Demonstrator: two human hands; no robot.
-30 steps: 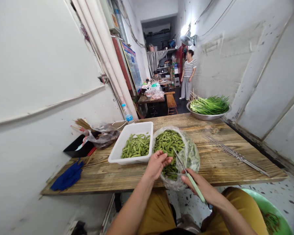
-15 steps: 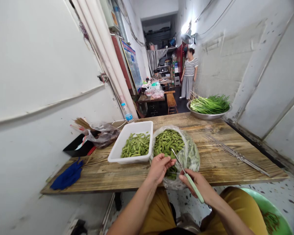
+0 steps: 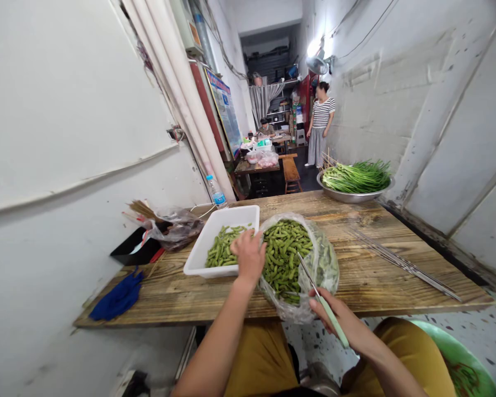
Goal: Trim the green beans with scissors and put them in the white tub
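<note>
My left hand [image 3: 249, 256] reaches over the right wall of a white plastic tub [image 3: 195, 264]. Its fingers are loosely spread above the green edamame pods [image 3: 221, 251] inside, and no pod shows in them. My right hand [image 3: 334, 314] is closed around the pale green handle of scissors [image 3: 333, 322], seen edge-on. Their narrow metal blades point up and forward over a clear plastic bag [image 3: 326, 264]. This open bag, just right of the tub, is full of edamame pods [image 3: 287, 248].
Metal skewers [image 3: 409, 264] lie on the wooden table [image 3: 367, 226]'s right side. A steel bowl [image 3: 355, 196] of green stalks stands behind them. To the left are a blue cloth [image 3: 118, 298], a black box [image 3: 128, 248] and a water bottle [image 3: 218, 194]. Two people are farther back.
My left hand has moved left from beside the scissor blades, over the bag, to the white tub. The right hand keeps hold of the scissors, almost in place.
</note>
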